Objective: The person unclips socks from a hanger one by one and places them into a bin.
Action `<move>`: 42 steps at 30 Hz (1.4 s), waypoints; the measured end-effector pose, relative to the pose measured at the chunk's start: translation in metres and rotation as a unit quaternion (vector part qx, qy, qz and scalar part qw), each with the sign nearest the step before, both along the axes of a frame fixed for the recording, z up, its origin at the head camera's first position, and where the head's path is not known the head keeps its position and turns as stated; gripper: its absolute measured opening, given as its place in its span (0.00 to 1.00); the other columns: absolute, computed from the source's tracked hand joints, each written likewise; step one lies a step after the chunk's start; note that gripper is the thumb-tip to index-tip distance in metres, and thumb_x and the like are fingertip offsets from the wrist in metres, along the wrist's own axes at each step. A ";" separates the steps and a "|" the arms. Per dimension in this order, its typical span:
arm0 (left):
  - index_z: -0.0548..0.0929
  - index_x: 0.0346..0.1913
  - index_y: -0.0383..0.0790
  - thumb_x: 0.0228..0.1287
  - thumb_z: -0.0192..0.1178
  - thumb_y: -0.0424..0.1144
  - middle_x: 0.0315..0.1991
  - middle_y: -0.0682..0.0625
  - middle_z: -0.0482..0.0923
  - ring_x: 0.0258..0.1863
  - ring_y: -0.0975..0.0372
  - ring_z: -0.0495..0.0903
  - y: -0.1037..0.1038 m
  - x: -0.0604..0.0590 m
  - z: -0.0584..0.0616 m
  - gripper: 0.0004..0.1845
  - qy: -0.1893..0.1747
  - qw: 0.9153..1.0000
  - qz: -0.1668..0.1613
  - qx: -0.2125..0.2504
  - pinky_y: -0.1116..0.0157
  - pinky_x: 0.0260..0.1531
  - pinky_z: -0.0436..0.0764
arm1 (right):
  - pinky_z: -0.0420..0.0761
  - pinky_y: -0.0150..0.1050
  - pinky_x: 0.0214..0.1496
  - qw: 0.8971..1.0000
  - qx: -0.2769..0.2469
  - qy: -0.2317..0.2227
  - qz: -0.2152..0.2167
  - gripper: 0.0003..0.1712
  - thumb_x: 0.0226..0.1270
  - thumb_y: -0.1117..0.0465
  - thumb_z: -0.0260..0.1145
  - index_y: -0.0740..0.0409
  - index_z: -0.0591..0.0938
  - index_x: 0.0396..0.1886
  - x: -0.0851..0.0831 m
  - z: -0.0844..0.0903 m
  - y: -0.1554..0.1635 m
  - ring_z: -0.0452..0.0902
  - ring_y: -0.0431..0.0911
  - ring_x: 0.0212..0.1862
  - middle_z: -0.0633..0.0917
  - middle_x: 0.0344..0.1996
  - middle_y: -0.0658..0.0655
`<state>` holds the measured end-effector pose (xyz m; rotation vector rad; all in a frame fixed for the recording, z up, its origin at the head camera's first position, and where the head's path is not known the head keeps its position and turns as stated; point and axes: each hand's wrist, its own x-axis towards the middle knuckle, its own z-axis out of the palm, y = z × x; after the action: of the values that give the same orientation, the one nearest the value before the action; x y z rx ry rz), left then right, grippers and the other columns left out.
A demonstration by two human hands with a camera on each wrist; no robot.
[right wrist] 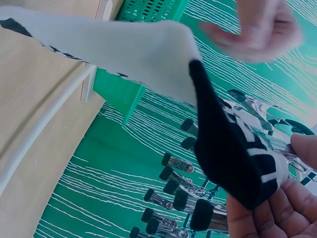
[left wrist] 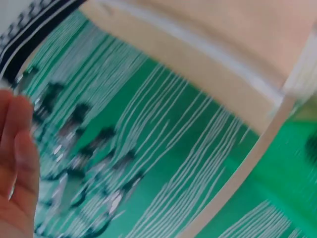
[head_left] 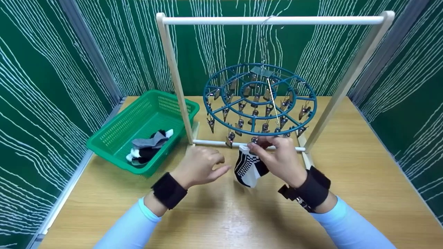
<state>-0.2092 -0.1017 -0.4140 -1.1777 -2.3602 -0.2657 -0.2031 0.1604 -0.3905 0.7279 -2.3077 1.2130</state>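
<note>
A black, white and patterned sock hangs below the front rim of a blue round clip hanger. My right hand is at its top edge. In the right wrist view, the thumb presses a metal clip at the sock's cuff, with the other fingers behind the cuff. Whether the clip's jaws have closed on the fabric I cannot tell. My left hand is left of the sock, apart from it, thumb out and fingers loosely bent, holding nothing; it is blurred in the right wrist view.
The hanger, with several metal clips, hangs from a white bar of a wooden stand. Left of it on the wooden table is a green basket holding grey, black and white socks. Green, white-streaked walls surround the table.
</note>
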 end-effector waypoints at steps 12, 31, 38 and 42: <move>0.79 0.73 0.36 0.72 0.73 0.51 0.70 0.39 0.83 0.70 0.47 0.82 0.031 -0.028 -0.031 0.34 -0.422 0.902 0.062 0.064 0.49 0.74 0.80 | 0.91 0.31 0.43 1.000 -0.020 0.013 0.008 0.01 0.69 0.71 0.76 0.64 0.92 0.37 0.000 -0.001 -0.003 0.92 0.50 0.33 0.94 0.30 0.57; 0.91 0.48 0.31 0.73 0.70 0.32 0.48 0.38 0.93 0.48 0.51 0.94 0.042 -0.029 -0.041 0.08 -0.513 0.828 -0.016 0.227 0.66 0.52 0.91 | 0.87 0.29 0.41 0.999 -0.038 0.020 -0.011 0.04 0.68 0.69 0.77 0.66 0.91 0.33 0.000 -0.003 -0.005 0.90 0.51 0.32 0.93 0.28 0.58; 0.91 0.52 0.32 0.74 0.70 0.33 0.48 0.40 0.93 0.46 0.52 0.94 0.040 -0.025 -0.038 0.10 -0.521 0.827 -0.023 0.209 0.66 0.49 0.92 | 0.84 0.22 0.42 0.998 -0.057 0.032 -0.013 0.03 0.69 0.72 0.76 0.65 0.92 0.34 0.000 -0.005 -0.005 0.91 0.52 0.32 0.94 0.29 0.59; 0.91 0.53 0.32 0.74 0.70 0.34 0.48 0.40 0.93 0.45 0.53 0.94 0.038 -0.023 -0.036 0.11 -0.522 0.829 -0.017 0.201 0.67 0.47 0.92 | 0.84 0.19 0.43 0.995 -0.072 0.064 -0.013 0.03 0.67 0.75 0.75 0.67 0.91 0.34 -0.001 -0.007 -0.004 0.91 0.50 0.32 0.93 0.29 0.60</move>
<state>-0.2324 -0.0641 -0.4503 -0.9600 -2.8711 -1.7000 -0.2046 0.1560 -0.3972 0.7008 -2.0973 1.2675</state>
